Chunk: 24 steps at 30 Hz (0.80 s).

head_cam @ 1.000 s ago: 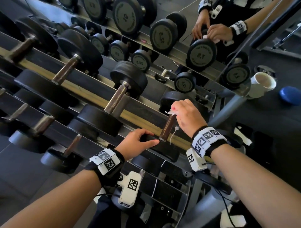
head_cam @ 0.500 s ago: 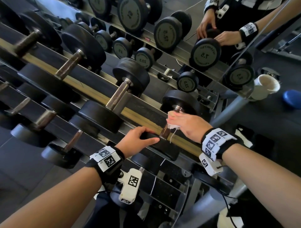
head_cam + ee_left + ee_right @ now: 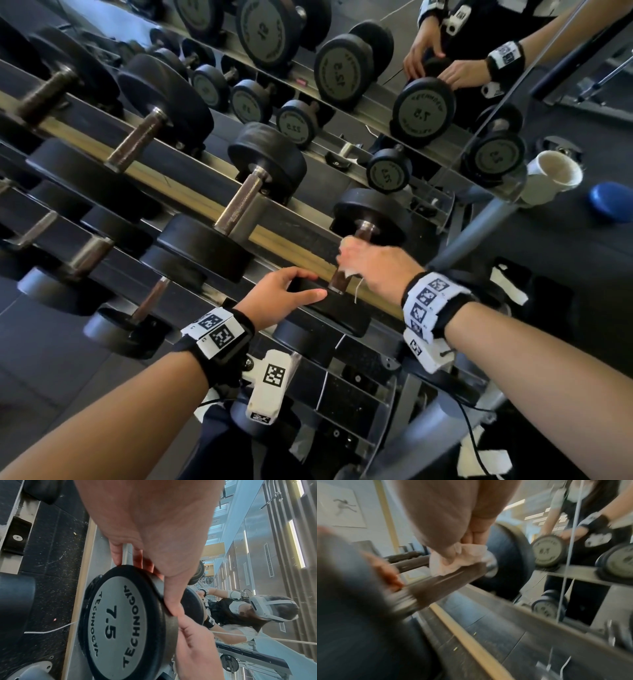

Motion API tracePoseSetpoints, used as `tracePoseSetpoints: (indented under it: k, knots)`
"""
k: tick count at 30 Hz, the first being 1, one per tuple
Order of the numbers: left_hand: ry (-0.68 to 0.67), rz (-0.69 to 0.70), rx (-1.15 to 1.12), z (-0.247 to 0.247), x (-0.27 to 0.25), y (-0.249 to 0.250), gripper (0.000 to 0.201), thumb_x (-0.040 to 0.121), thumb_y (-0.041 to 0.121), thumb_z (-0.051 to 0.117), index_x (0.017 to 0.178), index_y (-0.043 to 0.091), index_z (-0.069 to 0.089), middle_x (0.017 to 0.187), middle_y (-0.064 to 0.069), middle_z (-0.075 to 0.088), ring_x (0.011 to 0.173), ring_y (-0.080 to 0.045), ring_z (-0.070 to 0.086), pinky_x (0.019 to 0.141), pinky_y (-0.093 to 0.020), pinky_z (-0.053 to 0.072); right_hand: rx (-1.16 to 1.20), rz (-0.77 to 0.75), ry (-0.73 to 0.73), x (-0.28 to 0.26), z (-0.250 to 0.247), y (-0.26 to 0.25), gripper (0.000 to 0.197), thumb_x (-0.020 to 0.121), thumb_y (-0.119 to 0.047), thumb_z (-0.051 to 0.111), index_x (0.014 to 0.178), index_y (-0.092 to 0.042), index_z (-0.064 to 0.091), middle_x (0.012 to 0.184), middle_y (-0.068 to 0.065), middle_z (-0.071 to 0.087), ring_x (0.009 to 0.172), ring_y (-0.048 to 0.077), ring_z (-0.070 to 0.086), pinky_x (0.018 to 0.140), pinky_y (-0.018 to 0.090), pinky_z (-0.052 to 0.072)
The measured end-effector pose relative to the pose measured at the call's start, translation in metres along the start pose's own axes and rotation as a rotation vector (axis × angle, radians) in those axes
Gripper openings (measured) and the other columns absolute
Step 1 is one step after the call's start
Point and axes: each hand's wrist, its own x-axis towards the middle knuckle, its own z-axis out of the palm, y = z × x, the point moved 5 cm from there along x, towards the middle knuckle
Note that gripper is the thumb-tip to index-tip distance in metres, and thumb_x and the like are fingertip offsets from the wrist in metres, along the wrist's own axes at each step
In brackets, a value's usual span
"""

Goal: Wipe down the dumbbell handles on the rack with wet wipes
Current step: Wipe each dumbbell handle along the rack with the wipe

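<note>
Black neighbouring dumbbell (image 3: 239,209) beside wiped handle (image 3: 339,279), mirror (image 3: 479,51) behind

Two hands (image 3: 274,294), one wipe (image 3: 458,561)

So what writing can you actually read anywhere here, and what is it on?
"TECHNOGYM" and "7.5": grey end cap of the dumbbell that the left hand grips.
"7.5", mirrored: its reflection in the mirror.
"12.5", mirrored: reflected dumbbell.
Wristband markers: square codes, no words.
Other reflected caps: too blurred.
</note>
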Motion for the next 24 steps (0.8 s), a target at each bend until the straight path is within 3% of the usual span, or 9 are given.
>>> tracePoseSetpoints:
  k: [1, 3, 6, 10, 13, 16, 21, 24]
  knots:
    - [0.005, 0.003, 0.004, 0.000, 0.000, -0.001, 0.043, 0.079, 0.052, 0.073, 0.118, 0.037, 0.063, 0.104, 0.017, 0.064, 0.093, 0.001, 0.062, 0.081, -0.022, 0.050, 0.015, -0.067, -0.019, -0.003, 0.007, -0.010, 0.052, 0.092, -0.005, 0.054, 0.141, -0.020, 0.046, 0.147, 0.002, 0.039, 0.132, 0.017, 0.048, 0.098, 0.034, 0.051]
    - [0.013, 0.008, 0.006, -0.001, -0.001, -0.002, 0.045, 0.077, 0.054, 0.074, 0.118, 0.040, 0.062, 0.104, 0.019, 0.064, 0.092, 0.004, 0.061, 0.080, -0.019, 0.049, 0.055, -0.167, -0.066, -0.005, 0.013, -0.015, 0.055, 0.096, -0.006, 0.050, 0.148, -0.020, 0.041, 0.154, 0.000, 0.037, 0.143, 0.014, 0.033, 0.115, 0.032, 0.035]
    - [0.026, 0.009, 0.007, 0.000, -0.003, -0.005, 0.048, 0.076, 0.058, 0.073, 0.120, 0.044, 0.061, 0.106, 0.019, 0.063, 0.092, 0.002, 0.062, 0.076, -0.018, 0.049, 0.034, -0.108, -0.083, 0.007, 0.002, 0.010, 0.068, 0.091, 0.003, 0.050, 0.151, -0.024, 0.034, 0.159, -0.005, 0.029, 0.147, 0.010, 0.024, 0.120, 0.027, 0.015]
    - [0.042, 0.015, 0.022, 0.000, -0.004, -0.007, 0.054, 0.075, 0.061, 0.072, 0.124, 0.045, 0.058, 0.109, 0.020, 0.061, 0.096, 0.002, 0.061, 0.080, -0.019, 0.049, -0.003, 0.015, -0.127, 0.018, 0.003, 0.018, 0.067, 0.093, -0.001, 0.050, 0.153, -0.019, 0.028, 0.161, 0.001, 0.026, 0.150, 0.017, 0.015, 0.120, 0.030, 0.010]
    - [0.061, 0.023, 0.031, 0.001, -0.005, -0.008, 0.055, 0.075, 0.060, 0.072, 0.126, 0.044, 0.059, 0.109, 0.021, 0.062, 0.098, 0.002, 0.061, 0.088, -0.023, 0.050, 0.048, -0.109, -0.071, 0.006, 0.013, -0.006, 0.063, 0.089, -0.005, 0.057, 0.147, -0.021, 0.038, 0.151, 0.000, 0.040, 0.143, 0.018, 0.029, 0.117, 0.032, 0.025]
    - [0.070, 0.021, 0.030, 0.001, -0.004, -0.009, 0.059, 0.076, 0.059, 0.073, 0.130, 0.043, 0.057, 0.118, 0.018, 0.062, 0.109, -0.001, 0.059, 0.097, -0.026, 0.047, 0.036, -0.234, -0.163, 0.001, 0.014, -0.010, 0.068, 0.091, -0.003, 0.053, 0.152, -0.024, 0.030, 0.158, -0.003, 0.030, 0.149, 0.014, 0.018, 0.122, 0.034, 0.008]
    - [0.030, -0.025, 0.042, -0.001, -0.002, -0.011, 0.066, 0.074, 0.063, 0.070, 0.135, 0.047, 0.050, 0.140, 0.009, 0.054, 0.129, -0.012, 0.049, 0.107, -0.030, 0.037, -0.152, -0.042, -0.251, 0.025, -0.004, 0.027, 0.074, 0.093, -0.002, 0.051, 0.156, -0.014, 0.015, 0.163, 0.003, 0.018, 0.151, 0.018, 0.009, 0.123, 0.033, 0.004]
    - [0.026, -0.036, 0.051, -0.001, -0.002, -0.011, 0.068, 0.074, 0.063, 0.070, 0.137, 0.046, 0.049, 0.142, 0.007, 0.052, 0.132, -0.014, 0.047, 0.110, -0.033, 0.036, -0.108, -0.009, -0.198, 0.023, -0.003, 0.017, 0.069, 0.092, -0.006, 0.054, 0.154, -0.015, 0.025, 0.159, 0.005, 0.027, 0.149, 0.020, 0.016, 0.122, 0.034, 0.008]
